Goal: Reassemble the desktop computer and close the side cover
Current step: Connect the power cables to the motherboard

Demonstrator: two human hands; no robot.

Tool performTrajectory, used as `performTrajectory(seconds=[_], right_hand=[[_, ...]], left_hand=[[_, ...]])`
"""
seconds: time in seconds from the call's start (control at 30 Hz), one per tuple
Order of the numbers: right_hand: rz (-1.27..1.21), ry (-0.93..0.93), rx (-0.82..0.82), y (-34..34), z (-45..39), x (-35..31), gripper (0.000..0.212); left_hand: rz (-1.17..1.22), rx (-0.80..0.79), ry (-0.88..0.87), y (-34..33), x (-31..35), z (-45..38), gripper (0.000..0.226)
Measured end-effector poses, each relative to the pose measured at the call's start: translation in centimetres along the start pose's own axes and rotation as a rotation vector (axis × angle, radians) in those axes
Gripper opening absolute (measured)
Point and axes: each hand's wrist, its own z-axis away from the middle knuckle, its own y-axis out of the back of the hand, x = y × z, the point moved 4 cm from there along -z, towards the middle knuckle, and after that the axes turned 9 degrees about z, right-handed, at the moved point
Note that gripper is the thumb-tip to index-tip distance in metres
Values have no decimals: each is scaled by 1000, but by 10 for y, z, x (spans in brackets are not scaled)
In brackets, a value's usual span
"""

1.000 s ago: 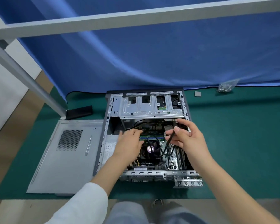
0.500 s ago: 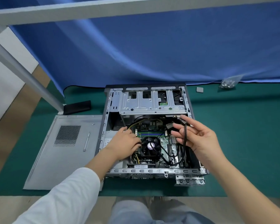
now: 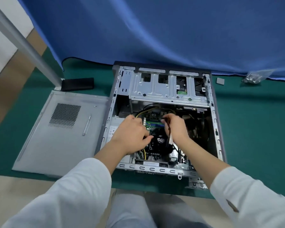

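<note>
Cable (image 3: pixel 169 134), limp and thin, sits pinched in our right hand (image 3: pixel 175 127); we judge its connector the safest hold, while our left hand (image 3: pixel 132 134) curls inside the case (image 3: pixel 212 122), grip unclear.

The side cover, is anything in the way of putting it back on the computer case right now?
Yes. Both hands are inside the open case: the left hand by the fan, the right hand holding a cable. A screwdriver also lies on the side cover.
</note>
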Motion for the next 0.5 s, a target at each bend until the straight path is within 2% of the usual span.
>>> performTrajectory(seconds=[0.1, 0.23, 0.5], right_hand=[[171, 19, 83, -5, -15, -2, 18], [331, 8, 62, -12, -32, -1, 17], [419, -8, 4, -28, -53, 3, 25]], left_hand=[[22, 25, 3, 1, -1, 1, 52], [38, 63, 10, 1, -2, 0, 52], [47, 101, 14, 2, -3, 0, 48]])
